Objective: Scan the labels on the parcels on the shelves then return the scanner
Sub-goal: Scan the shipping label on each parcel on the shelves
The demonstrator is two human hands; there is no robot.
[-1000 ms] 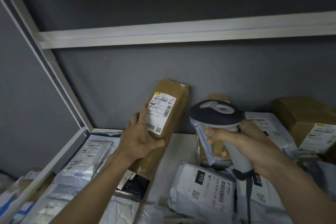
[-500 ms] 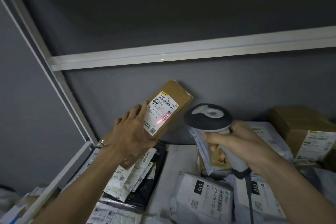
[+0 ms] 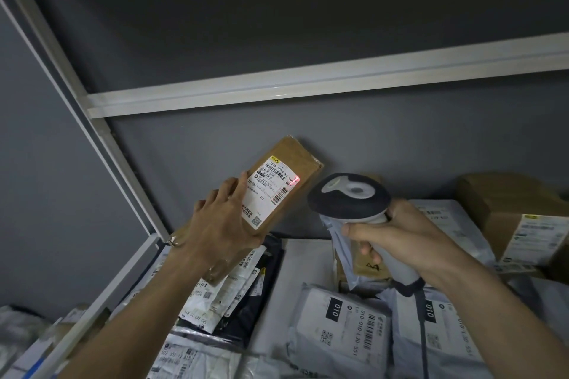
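From the head camera, the scanning looks to be partway through, as I judge it: the left hand holds a long brown parcel tilted up in the middle of the frame, fingers wrapped round its lower half and the forefinger laid straight along the edge of its white label, while a red spot of light sits at the label's upper right edge, near a barcode. The right hand, right of centre, has its fingers closed round the handle of the scanner, whose dark rounded head points toward the parcel from just beside it. Plenty appears left: grey plastic mailers with printed labels lie across the lower part of the frame, a cardboard box with its own label stands at the right edge, and the scanner has yet to go back. The brown parcel is a flat, wrapped slab with creased paper and glossy tape at its ends; the mailers are soft, wrinkled and slightly shiny; the scanner is smooth plastic, pale in the handle, with a dark cable hanging below the wrist. The shelf frame is plain pale metal.
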